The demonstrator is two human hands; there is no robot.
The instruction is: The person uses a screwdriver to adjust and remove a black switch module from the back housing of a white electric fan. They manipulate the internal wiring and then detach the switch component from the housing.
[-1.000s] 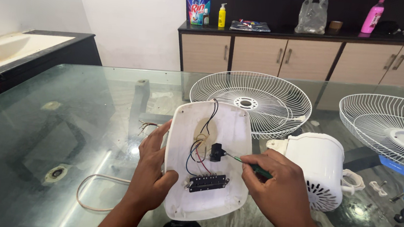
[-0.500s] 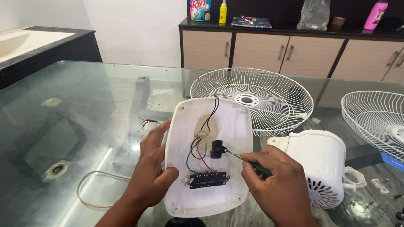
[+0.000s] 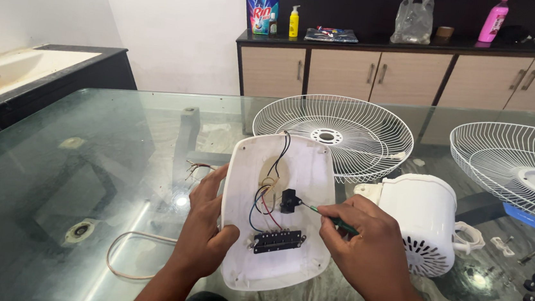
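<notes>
Little has moved since the earlier frames: your hands hold the same poses.
Your left hand (image 3: 206,229) clasps the white panel (image 3: 278,213) at frame centre, long axis running up-frame. Your right hand (image 3: 362,243), nearer, pinches a green screwdriver (image 3: 329,216), tip seemingly touching the black switch (image 3: 288,201) leftward. Blue pouch (image 3: 262,10), yellow bottle (image 3: 294,22), pink bottle (image 3: 496,19) on the surface (image 3: 418,44) along the top.

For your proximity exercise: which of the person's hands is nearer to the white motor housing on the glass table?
Right. The right hand, holding a green screwdriver, sits just beside the motor housing. The left hand grips the white panel's far edge.
</notes>
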